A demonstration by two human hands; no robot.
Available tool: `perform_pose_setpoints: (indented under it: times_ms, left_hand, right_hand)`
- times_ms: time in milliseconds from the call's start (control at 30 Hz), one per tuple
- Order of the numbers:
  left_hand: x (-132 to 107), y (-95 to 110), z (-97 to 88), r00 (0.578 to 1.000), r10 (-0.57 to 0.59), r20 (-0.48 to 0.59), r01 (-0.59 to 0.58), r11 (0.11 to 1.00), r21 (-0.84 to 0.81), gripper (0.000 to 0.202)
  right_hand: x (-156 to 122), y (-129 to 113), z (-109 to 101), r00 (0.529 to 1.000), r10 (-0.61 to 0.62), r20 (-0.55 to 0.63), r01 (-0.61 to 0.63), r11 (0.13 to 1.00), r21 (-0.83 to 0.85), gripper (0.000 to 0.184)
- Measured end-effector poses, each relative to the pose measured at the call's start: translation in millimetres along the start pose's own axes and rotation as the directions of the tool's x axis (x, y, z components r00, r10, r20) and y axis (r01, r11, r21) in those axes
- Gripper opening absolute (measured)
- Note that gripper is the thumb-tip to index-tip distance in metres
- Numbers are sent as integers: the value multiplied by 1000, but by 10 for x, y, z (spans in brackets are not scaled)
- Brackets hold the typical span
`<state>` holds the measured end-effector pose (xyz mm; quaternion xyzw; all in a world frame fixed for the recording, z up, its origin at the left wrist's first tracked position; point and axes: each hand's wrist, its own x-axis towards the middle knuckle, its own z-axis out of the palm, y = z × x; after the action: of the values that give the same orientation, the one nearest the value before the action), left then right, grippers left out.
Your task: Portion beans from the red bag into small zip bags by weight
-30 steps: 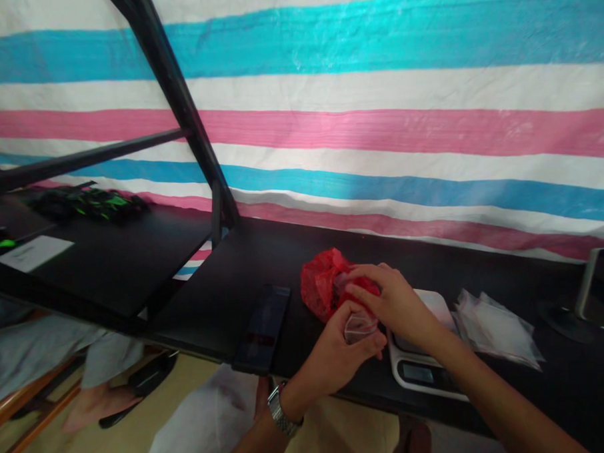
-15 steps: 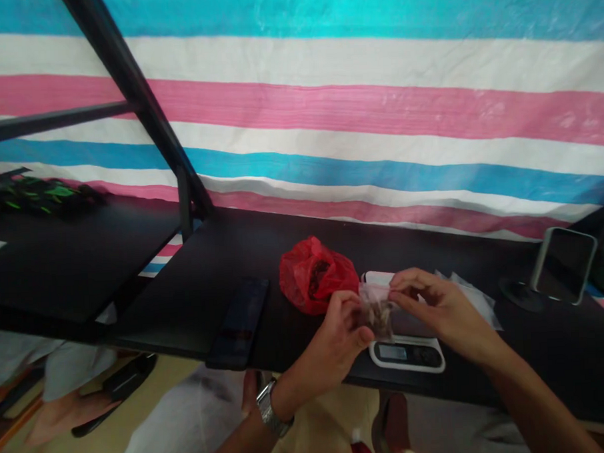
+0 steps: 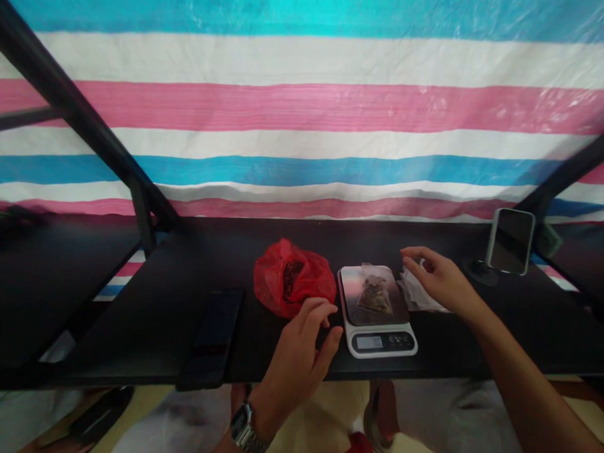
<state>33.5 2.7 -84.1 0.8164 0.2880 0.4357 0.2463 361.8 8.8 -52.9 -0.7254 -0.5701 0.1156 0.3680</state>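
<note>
A small clear zip bag [image 3: 375, 294] with brownish dried bits inside lies flat on the metal plate of a white kitchen scale [image 3: 356, 342]. The scale's display is lit, its digits too small to read surely. To the left of the scale, my left hand [image 3: 307, 340] is open, fingers apart and curved, just in front of a red plastic bag [image 3: 269, 281] that gapes over dark dried contents. My right hand [image 3: 434, 281] hovers right of the scale, over a stack of clear empty bags [image 3: 416, 295]; its fingers are loosely bent with nothing seen in them.
A dark phone [image 3: 219, 330] lies near the table's front edge at left. At the right, another phone [image 3: 511, 241] leans on a round stand [image 3: 480, 272]. Black metal posts [image 3: 98, 142] and a striped plastic sheet [image 3: 297, 106] stand behind the black table [image 3: 217, 250].
The small zip bag, held in both hands before, now rests on the scale. Both hands have let go and moved apart, the right one toward the clear bags. The view has shifted to the right.
</note>
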Motion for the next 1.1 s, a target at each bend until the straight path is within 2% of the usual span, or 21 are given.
perform_pose_setpoints:
  times_ms: [200, 333, 400, 500, 633, 700, 967, 1100]
  left_hand:
    - [10, 17, -47, 992, 106, -64, -103, 994, 48, 21]
    - [10, 30, -62, 983, 151, -106, -145, 987, 63, 22]
    - [10, 31, -56, 980, 160, -115, -153, 986, 68, 21]
    - [7, 28, -39, 975, 180, -127, -171, 982, 80, 20]
    - [6, 30, -23, 972, 197, -127, -185, 978, 99, 19]
    - [11, 40, -23, 971, 201, -129, -188, 976, 110, 19]
    - [49, 71, -40, 968, 209, -138, -194, 974, 116, 20]
    - [43, 52, -16, 977, 179, -114, -171, 982, 79, 20]
  right_hand:
    - [12, 119, -86, 988, 116, -105, -111, 992, 55, 41]
    - [-15, 23, -31, 988, 151, -18, -143, 959, 244, 45]
    - [-33, -31, 11, 990, 135, 26, -137, 952, 275, 45]
    - [-60, -85, 78, 995, 86, 59, -95, 981, 167, 44]
    - [-88, -121, 161, 990, -54, 127, 50, 998, 34, 41]
    - [-98, -132, 191, 986, -86, 145, 86, 996, 3, 40]
    - [-88, -97, 250, 985, -104, 137, 110, 993, -38, 30]
    - [-100, -147, 233, 983, -124, 138, 122, 992, 21, 26]
